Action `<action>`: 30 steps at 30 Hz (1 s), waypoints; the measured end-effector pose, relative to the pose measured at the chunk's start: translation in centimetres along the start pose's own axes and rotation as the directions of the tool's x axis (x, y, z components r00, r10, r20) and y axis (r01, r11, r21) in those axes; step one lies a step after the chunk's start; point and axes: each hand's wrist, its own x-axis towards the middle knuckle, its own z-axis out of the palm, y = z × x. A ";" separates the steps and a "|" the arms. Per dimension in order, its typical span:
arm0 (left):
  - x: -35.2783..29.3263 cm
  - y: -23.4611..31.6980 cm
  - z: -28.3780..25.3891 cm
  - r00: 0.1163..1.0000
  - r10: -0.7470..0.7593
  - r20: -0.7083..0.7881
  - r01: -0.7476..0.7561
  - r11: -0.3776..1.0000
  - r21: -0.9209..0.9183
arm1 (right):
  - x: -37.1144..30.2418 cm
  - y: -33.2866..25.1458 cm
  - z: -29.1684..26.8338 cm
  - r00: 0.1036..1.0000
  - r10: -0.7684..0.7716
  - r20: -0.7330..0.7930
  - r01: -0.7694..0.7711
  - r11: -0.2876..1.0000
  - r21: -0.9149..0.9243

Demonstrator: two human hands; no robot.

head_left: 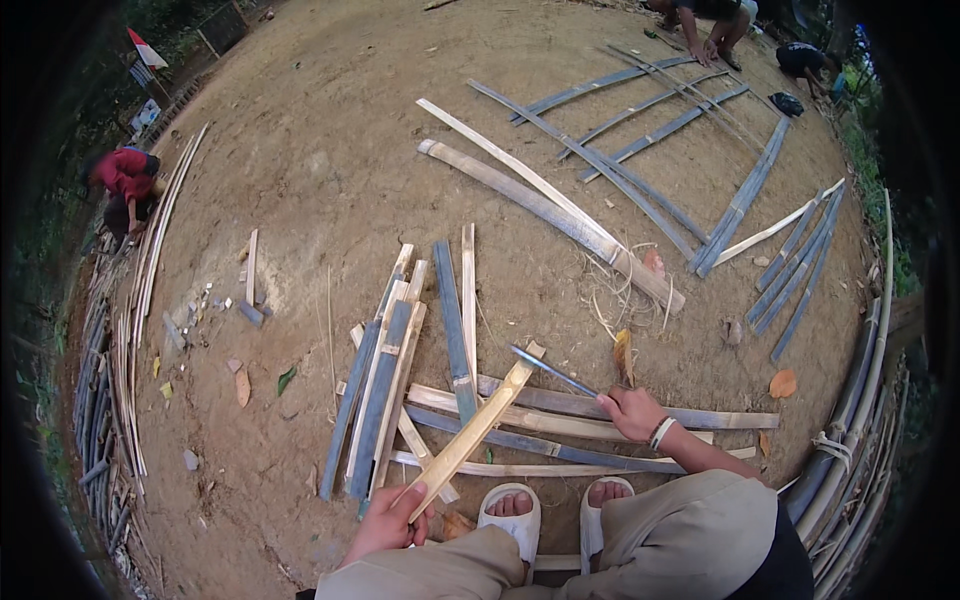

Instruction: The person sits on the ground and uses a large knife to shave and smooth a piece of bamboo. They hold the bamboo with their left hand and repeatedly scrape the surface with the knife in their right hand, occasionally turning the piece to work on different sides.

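Observation:
My left hand [385,522] is closed round the near end of a split bamboo strip [470,437], pale inner face up, which slants away to the upper right. In my right hand [632,412] is a knife [555,370]; its handle is hidden in my fist. The blade points left, its tip close to the strip's far end; whether they touch I cannot tell. Under and beyond the held strip, more bamboo strips [560,425] lie crosswise before my feet. A bundle of shorter strips [385,385] rests on the ground to the left.
Long bamboo pieces [540,195] lie on the dirt ahead, near a lattice of grey strips [640,110]. Bamboo poles [850,420] are tied at the right edge. One person in red [128,175] crouches at far left; another person [705,25] bends over the lattice. Cut stalks [90,400] line the left.

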 end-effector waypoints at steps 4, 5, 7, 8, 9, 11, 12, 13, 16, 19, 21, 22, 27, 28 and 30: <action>0.6 -0.7 -0.1 0.999 0.030 0.020 -0.031 0.999 0.033 | 0.3 0.5 -0.3 0.999 -0.029 -0.025 0.028 0.999 -0.025; 0.5 -0.7 -0.2 0.999 0.041 0.025 -0.043 0.997 0.062 | 0.4 0.5 -0.1 1.000 -0.009 -0.026 0.008 0.999 -0.035; 0.1 -0.7 -0.4 0.998 0.057 0.027 -0.060 0.991 0.117 | -0.3 -0.9 -0.2 0.999 0.036 0.014 -0.035 0.998 -0.059; 0.0 -0.5 -0.2 0.999 0.046 0.024 -0.048 0.994 0.102 | -0.1 -0.8 -0.1 1.000 0.016 -0.006 -0.016 0.999 -0.048; 0.0 -0.1 0.0 0.999 0.034 0.027 -0.036 0.995 0.089 | -0.1 -0.5 -0.1 1.000 0.002 -0.027 -0.003 0.999 -0.036; 0.0 -0.2 -0.1 0.999 0.035 0.038 -0.038 0.996 0.084 | 0.6 1.2 0.6 0.997 0.023 -0.070 -0.023 1.000 0.000; 0.1 -0.6 -0.4 0.998 0.057 0.039 -0.060 0.994 0.086 | 0.5 0.7 0.3 0.998 0.017 -0.058 -0.018 1.000 -0.015; 0.2 -0.9 -0.4 0.996 0.076 0.039 -0.079 0.993 0.088 | 0.0 0.0 0.1 0.999 0.012 -0.042 -0.013 0.999 -0.030; -0.1 -0.2 -0.1 0.999 0.031 0.019 -0.033 0.997 0.075 | -0.4 -1.0 -0.1 1.000 0.008 -0.019 -0.009 0.999 -0.045; 0.4 -0.5 0.0 0.999 0.039 0.014 -0.039 0.997 0.063 | 0.7 0.0 0.1 0.997 0.039 -0.074 -0.042 0.998 -0.038; 0.2 0.1 0.2 0.999 0.037 0.017 -0.038 0.997 0.066 | -0.4 -0.5 0.6 0.998 0.025 -0.056 -0.027 0.999 -0.043; 0.1 0.1 0.1 0.999 0.028 0.017 -0.029 0.997 0.071 | -0.4 -0.5 0.8 0.998 0.014 -0.068 -0.017 0.999 -0.033; 0.1 -0.3 -0.2 0.999 0.030 0.017 -0.032 0.996 0.083 | -0.5 -0.6 1.0 0.992 0.060 -0.114 -0.066 0.997 -0.051; 0.0 -0.4 -0.3 0.999 0.030 0.016 -0.031 0.996 0.086 | -0.7 -1.0 0.8 0.996 0.018 -0.091 -0.022 0.999 -0.041; 0.0 -0.2 -0.1 1.000 0.001 0.014 -0.002 0.997 0.078 | -1.6 -1.8 0.3 0.997 -0.065 -0.046 0.064 0.998 -0.019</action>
